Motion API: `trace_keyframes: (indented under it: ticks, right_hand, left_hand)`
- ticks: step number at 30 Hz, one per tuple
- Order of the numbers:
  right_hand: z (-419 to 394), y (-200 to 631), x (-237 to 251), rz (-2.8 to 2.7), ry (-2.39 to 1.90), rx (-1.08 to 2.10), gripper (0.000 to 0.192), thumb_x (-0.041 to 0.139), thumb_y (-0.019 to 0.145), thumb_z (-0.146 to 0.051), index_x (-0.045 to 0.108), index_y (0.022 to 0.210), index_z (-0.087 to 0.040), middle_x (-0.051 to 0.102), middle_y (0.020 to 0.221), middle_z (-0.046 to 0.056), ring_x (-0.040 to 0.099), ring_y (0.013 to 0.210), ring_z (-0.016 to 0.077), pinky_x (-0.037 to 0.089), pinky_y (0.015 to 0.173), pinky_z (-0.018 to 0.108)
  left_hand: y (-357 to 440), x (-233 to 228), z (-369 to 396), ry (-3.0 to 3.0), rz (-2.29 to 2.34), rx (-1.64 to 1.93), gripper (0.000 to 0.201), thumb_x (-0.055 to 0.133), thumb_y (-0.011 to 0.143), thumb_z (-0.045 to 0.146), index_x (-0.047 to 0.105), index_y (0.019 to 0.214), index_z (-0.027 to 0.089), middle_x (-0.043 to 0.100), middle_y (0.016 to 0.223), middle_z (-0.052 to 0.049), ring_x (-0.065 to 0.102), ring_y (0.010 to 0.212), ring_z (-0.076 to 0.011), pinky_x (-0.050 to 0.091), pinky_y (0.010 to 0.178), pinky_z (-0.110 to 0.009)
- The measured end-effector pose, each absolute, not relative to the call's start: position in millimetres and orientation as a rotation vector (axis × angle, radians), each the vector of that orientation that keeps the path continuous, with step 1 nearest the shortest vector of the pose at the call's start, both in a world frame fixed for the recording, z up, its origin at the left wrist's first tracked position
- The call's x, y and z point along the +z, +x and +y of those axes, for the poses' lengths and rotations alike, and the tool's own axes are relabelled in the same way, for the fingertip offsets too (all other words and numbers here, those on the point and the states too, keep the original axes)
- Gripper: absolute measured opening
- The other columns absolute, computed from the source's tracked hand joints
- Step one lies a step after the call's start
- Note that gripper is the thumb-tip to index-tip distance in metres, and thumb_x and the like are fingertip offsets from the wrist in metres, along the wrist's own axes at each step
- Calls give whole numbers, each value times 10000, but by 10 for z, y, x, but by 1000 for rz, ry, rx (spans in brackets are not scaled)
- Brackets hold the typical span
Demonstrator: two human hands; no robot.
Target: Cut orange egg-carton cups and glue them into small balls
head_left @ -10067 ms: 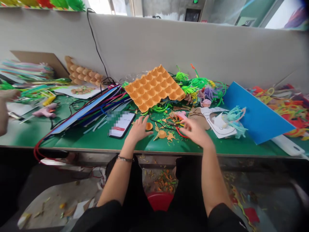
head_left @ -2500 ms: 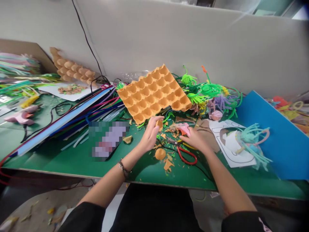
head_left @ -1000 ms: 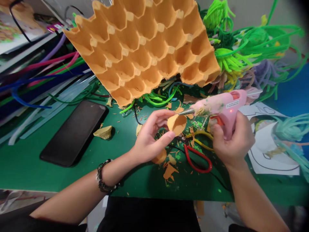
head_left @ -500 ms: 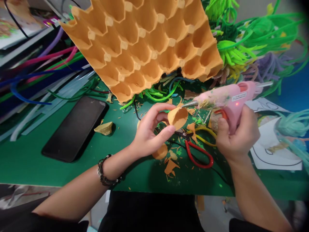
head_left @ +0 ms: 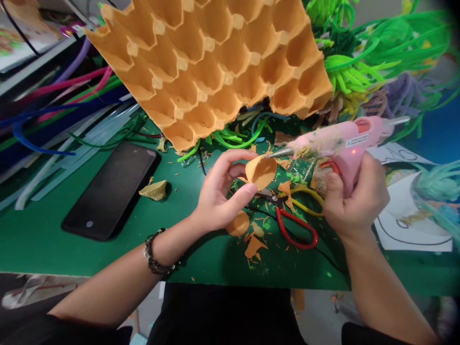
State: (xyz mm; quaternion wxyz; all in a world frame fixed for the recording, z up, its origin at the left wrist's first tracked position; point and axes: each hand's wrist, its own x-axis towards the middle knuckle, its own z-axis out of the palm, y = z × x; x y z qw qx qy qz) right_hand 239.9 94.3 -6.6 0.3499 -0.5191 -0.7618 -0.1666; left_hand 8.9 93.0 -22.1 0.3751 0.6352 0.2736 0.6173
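Note:
My left hand (head_left: 224, 194) pinches a small orange egg-carton cup (head_left: 263, 173) between thumb and fingers, its hollow side facing me. In my right hand (head_left: 354, 203) is a pink glue gun (head_left: 332, 143), gripped by its handle with a small light glowing on it. The metal nozzle meets the upper rim of the cup; whether glue is coming out I cannot tell. Just below lie scissors (head_left: 296, 227) with one red and one yellow handle, their blades partly behind the left hand. A round orange piece (head_left: 238, 224) rests under my left wrist.
An orange egg tray (head_left: 223, 72) with a torn lower edge leans at the back. To the left are a black phone (head_left: 111, 191), a carton scrap (head_left: 154, 190) and glue sticks (head_left: 82, 158). Green pipe cleaners (head_left: 362, 72) pile at right, above white paper (head_left: 413, 230). Scraps litter the green table (head_left: 143, 258).
The cup and my left hand have shifted slightly left and up, the nozzle staying at the rim. A small round icon has appeared on the phone's screen.

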Motion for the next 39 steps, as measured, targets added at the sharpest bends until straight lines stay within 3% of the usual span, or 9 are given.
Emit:
trace_keyframes:
  ticks: [17, 24, 39]
  right_hand:
    - [944, 2413, -43, -1971, -1387, -541, 470, 454, 885, -307, 425, 1321, -132, 607, 1017, 151, 600, 922, 280, 505, 752, 410]
    - [960, 2413, -52, -1971, -1351, -484, 450, 459, 888, -292, 444, 1299, -108, 597, 1055, 169, 591, 982, 291, 497, 802, 423]
    - [949, 2423, -43, -1979, -1426, -452, 439, 427, 910, -322, 392, 1332, -206, 591, 1064, 142, 587, 1007, 313, 479, 803, 447]
  left_hand:
    - [54, -272, 953, 1710, 699, 1596, 331, 560, 873, 372, 524, 1163, 217, 591, 1063, -70, 622, 916, -165, 563, 757, -307]
    - [62, -251, 959, 1710, 712, 1620, 315, 561, 866, 382, 544, 1138, 223, 599, 1024, -64, 625, 890, -165, 570, 731, -306]
    - [55, -246, 965, 1718, 753, 1626, 317, 545, 868, 401, 542, 1126, 218, 620, 1017, -72, 641, 854, -163, 586, 692, -305]
